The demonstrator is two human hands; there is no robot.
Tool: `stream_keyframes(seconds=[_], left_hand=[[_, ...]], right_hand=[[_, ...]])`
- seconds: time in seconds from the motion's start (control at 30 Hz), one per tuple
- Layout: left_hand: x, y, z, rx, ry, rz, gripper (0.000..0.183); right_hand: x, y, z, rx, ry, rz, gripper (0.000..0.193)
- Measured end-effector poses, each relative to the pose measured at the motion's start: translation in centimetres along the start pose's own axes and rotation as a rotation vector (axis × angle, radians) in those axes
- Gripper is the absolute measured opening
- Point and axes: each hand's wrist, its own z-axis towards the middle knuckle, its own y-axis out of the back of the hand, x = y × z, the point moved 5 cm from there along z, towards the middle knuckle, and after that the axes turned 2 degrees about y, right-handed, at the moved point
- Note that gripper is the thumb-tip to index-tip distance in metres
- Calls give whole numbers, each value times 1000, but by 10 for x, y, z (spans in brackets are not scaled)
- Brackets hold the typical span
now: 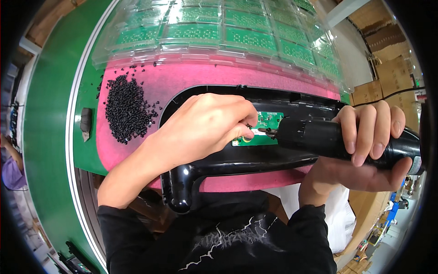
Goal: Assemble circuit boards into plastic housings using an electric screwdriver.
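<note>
My right hand (pixel 372 134) wraps round a black powered screwdriver (pixel 315 137), which lies level with its tip pointing left. That tip is over a green circuit board (pixel 268 119) set inside a long black plastic housing (pixel 228 170). My left hand (pixel 212 121) reaches across the housing, with thumb and forefinger pinched at the board's left part, close to the screwdriver tip. Small dark bits that look like black screws show between those fingertips; the hand hides part of the board. To the left lies a heap of small black screws (pixel 127 109) on a pink mat (pixel 107 150).
Clear plastic trays (pixel 196 48) holding several green circuit boards stand beyond the housing. A small dark block (pixel 86 121) lies on the green table (pixel 57 109) at the left. Cardboard boxes (pixel 392 68) are at the right. A person in purple (pixel 13 173) is at the far left.
</note>
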Motion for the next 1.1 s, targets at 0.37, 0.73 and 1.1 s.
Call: stream_keyframes(seconds=[0.37,0.73,1.1], left_hand=[[-5,-2,0,24,-69,68,23],[-3,-2,-2,16,-178,148,19],[-2,7,-1,-35,134,280,21]], right_hand=[[-9,-8,-6,160,70,-40,43],[-25,-8,-13,259,-142,-144,50],[-46,-19,-25,113,-441,-345,49]])
